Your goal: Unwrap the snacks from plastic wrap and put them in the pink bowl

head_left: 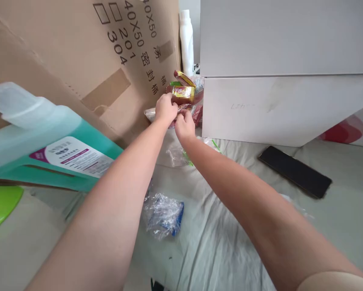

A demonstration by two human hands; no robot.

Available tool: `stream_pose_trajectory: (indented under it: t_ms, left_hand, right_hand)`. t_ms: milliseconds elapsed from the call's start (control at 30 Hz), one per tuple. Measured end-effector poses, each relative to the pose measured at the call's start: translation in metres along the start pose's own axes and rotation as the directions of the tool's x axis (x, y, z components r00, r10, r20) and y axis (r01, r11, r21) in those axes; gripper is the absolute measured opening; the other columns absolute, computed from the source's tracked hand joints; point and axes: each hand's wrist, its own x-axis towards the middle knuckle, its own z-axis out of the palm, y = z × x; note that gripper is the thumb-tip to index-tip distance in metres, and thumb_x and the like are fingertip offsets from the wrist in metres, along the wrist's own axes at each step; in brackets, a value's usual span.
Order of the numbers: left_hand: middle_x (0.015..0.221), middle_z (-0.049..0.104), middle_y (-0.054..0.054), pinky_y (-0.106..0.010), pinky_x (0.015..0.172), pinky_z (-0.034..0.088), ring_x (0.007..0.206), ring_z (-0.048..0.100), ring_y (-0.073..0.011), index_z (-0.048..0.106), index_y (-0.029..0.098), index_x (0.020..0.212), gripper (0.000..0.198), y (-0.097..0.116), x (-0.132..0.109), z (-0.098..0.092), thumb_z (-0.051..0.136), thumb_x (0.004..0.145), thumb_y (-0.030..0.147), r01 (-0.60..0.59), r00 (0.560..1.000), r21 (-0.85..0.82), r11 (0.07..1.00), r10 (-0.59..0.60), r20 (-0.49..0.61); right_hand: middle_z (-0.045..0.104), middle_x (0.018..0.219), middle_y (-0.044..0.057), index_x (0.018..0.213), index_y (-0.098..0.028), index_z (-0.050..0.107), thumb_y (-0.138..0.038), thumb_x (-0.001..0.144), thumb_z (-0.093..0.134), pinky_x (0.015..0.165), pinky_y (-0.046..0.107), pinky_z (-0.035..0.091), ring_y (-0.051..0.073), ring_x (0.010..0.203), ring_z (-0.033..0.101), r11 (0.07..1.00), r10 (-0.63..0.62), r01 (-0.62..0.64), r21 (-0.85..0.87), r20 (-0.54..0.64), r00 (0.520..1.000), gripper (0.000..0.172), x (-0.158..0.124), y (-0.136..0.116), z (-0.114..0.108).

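Both of my arms stretch forward to a small pile of wrapped packets in the corner between the cardboard and the white box. My left hand [166,110] is closed, with its fingers curled at a shiny clear and red plastic packet [185,106]. Right beside it, my right hand [185,124] is closed too, its fingertips pinching at the same packet. Just beyond the fingers lies a red and yellow packet [183,93], with another yellow-edged packet [184,78] leaning above it. The fingertips are partly hidden, so the exact grip is unclear.
Printed cardboard [121,48] rises at the left, a white box [278,109] at the right. A jug of green liquid [87,135] stands near my left arm. On the cloth lie a plastic-wrapped blue item [165,214], a clear bag [176,155] and a black phone [295,171]. A white bottle [186,42] stands behind.
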Motion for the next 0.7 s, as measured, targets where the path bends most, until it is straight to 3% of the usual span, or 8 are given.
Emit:
stream_pose_trajectory:
  t_ms: [200,333,533,700]
  left_hand:
    - [0.137,0.07,-0.007,-0.036,0.113,0.046,0.129,0.063,-0.0254,0.068,0.024,0.132,0.044,-0.01,0.045,0.029,0.065,0.089,0.012,-0.086,0.98,0.158,0.984,0.055,0.191]
    - [0.145,0.063,-0.012,-0.039,0.11,0.048,0.13,0.063,-0.0292,0.068,0.021,0.13,0.046,-0.008,0.059,0.048,0.078,0.085,0.02,-0.093,0.965,0.171,0.981,0.047,0.257]
    - [0.128,0.069,-0.009,-0.036,0.104,0.048,0.122,0.065,-0.0276,0.076,0.015,0.109,0.02,-0.008,0.056,0.055,0.074,0.09,0.021,-0.065,0.976,0.165,0.984,0.028,0.214]
    - [0.135,0.062,-0.005,-0.038,0.104,0.047,0.114,0.062,-0.0218,0.07,0.019,0.115,0.02,0.001,0.04,0.04,0.065,0.095,0.018,-0.065,0.995,0.135,0.989,0.053,0.09]
  right_hand:
    - [0.065,0.107,0.004,0.1,-0.028,0.048,-0.033,0.089,0.045,0.116,0.054,0.041,0.029,0.119,0.061,0.995,0.039,-0.034,-0.091,0.052,0.998,0.012,0.029,0.017,-0.001]
    - [0.064,0.111,0.004,0.1,-0.029,0.045,-0.038,0.09,0.044,0.116,0.054,0.041,0.029,0.119,0.061,0.988,0.072,-0.065,-0.141,0.048,0.996,0.014,0.039,0.025,-0.004]
    - [0.063,0.113,0.003,0.106,-0.029,0.042,-0.039,0.091,0.043,0.115,0.053,0.043,0.027,0.121,0.06,0.992,0.024,-0.017,-0.126,0.055,0.998,0.018,0.041,0.034,-0.004]
    - [0.062,0.112,0.003,0.103,-0.028,0.042,-0.037,0.089,0.043,0.116,0.051,0.042,0.025,0.122,0.059,0.991,-0.067,0.074,-0.113,0.064,0.996,0.017,0.035,0.027,-0.004]
